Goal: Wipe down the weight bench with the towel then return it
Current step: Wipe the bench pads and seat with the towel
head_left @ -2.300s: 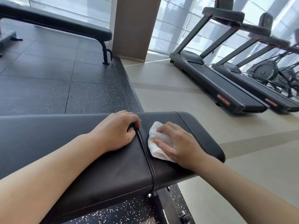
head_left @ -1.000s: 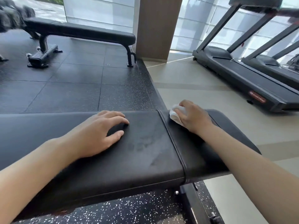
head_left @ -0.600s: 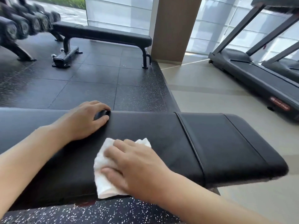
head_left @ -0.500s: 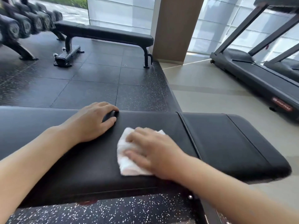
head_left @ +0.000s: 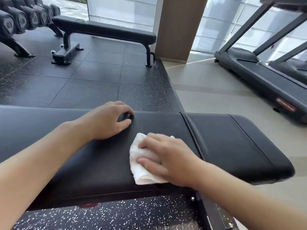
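The black padded weight bench [head_left: 232, 143] runs across the foreground, with a seam between its long pad and the shorter end pad on the right. A crumpled white towel [head_left: 141, 156] lies on the long pad near its front edge, just left of the seam. My right hand [head_left: 167, 158] presses down on the towel with the fingers spread over it. My left hand [head_left: 108, 120] rests on the far edge of the same pad, fingers curled over the rim, a little left of the towel.
A second black bench [head_left: 106, 32] stands farther back on the dark rubber floor. A dumbbell rack [head_left: 21, 19] is at the far left. A brown pillar [head_left: 179, 27] rises behind. Two treadmills [head_left: 265, 80] stand on the beige floor to the right.
My right hand has slid the towel from the end pad across the seam onto the long pad, then back and forth there. My left hand shifted left along the far edge.
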